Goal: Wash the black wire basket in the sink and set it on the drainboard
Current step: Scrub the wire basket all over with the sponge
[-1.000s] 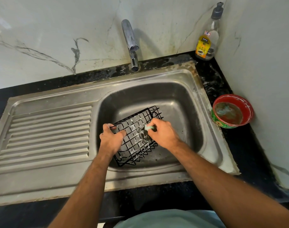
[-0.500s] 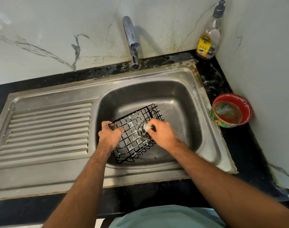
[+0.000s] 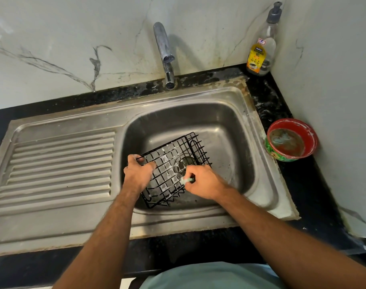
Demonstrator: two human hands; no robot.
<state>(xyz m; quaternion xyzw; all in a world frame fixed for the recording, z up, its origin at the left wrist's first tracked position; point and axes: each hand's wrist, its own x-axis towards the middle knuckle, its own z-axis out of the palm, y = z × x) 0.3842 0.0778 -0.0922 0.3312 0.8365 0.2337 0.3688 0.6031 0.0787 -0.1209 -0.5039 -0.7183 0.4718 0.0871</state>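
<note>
A black wire basket (image 3: 178, 151) lies tilted in the steel sink bowl (image 3: 230, 130), its grid streaked with white suds. My left hand (image 3: 137, 173) grips the basket's left edge, fingers curled over the wire. My right hand (image 3: 203, 182) pinches a small pale green scrubber (image 3: 186, 180) and presses it against the near side of the grid. The ribbed drainboard (image 3: 59, 170) lies to the left of the bowl with nothing on it. The drain shows through the wires.
A chrome tap (image 3: 164, 51) stands behind the bowl, with no water running. A dishwash gel bottle (image 3: 261, 46) sits in the back right corner. A red bowl (image 3: 290, 140) of soapy water stands on the black counter right of the sink. Walls close in behind and right.
My right hand has slid the scrubber down the grid toward me. My left hand keeps its grip on the basket's left edge.
</note>
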